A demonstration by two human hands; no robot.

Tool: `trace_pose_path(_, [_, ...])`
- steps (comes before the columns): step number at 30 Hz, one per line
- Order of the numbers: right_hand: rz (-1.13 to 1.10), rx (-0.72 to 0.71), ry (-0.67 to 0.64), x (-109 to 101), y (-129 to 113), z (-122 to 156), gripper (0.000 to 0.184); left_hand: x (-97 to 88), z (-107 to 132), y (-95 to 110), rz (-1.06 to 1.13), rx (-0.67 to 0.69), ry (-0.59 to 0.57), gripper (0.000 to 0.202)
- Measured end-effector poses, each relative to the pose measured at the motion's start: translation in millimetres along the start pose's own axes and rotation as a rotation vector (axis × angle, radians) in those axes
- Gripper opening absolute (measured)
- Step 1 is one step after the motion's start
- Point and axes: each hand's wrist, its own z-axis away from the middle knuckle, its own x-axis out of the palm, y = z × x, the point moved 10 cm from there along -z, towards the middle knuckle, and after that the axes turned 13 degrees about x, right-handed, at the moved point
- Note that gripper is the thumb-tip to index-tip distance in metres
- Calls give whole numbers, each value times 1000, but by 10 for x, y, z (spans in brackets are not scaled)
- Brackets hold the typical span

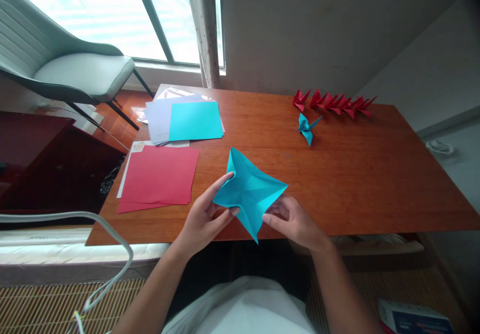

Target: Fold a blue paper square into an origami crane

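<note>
Head view: a blue sheet of paper point(249, 189) is held up over the near edge of the bench point(356, 174), its 4 corners drawn out to points and its sides bowed inward, with creases across the middle. The left hand point(206, 214) has its grip straddling the left corner, a finger on the upper-left edge and the thumb pressed on the lower-left edge. The right hand point(296, 221) pinches the lower-right edge near the thumb, its other fingertips partly hidden behind the paper.

Judging by its look, the sheet is very light, limp across the flat faces but springy along the creases, and easily torn or crumpled at the thin points. It probably handles best by the edges midway between corners, with light pressure from 2 fingertips per hand; squeezing the open middle could leave stray creases.

On the left of the bench lie red paper point(161, 174) and, farther back, loose blue paper point(195, 121) on lilac sheets point(158, 124). Toward the back right, 1 blue folded bird point(306, 129) stands just in front of a row of red folded birds point(332, 103)
</note>
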Motion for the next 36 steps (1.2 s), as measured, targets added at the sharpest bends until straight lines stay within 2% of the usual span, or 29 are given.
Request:
trace_pose_path(4, [-32, 48, 10, 1, 27, 15, 22, 2, -9, 43, -96, -1, 0, 67])
trace_pose_path(6, [-7, 81, 77, -18, 43, 5, 24, 15, -16, 71, -130, 7, 0, 67])
trace_pose_path(11, [100, 107, 347, -144, 57, -17, 34, 49, -41, 113, -161, 30, -5, 65])
trace_pose_path(18, [190, 96, 432, -165, 25, -36, 35, 50, -53, 117, -153, 39, 5, 64])
trace_pose_path(22, [201, 73, 419, -154, -1, -29, 32, 52, -54, 107, -150, 35, 1, 65])
trace_pose_path(29, [236, 67, 289, -149, -25, 17, 19, 30, -42, 62, -147, 22, -2, 66])
trace_pose_path(36, [84, 50, 136, -211, -61, 85, 20, 15, -30, 21, -117, 2, 4, 67])
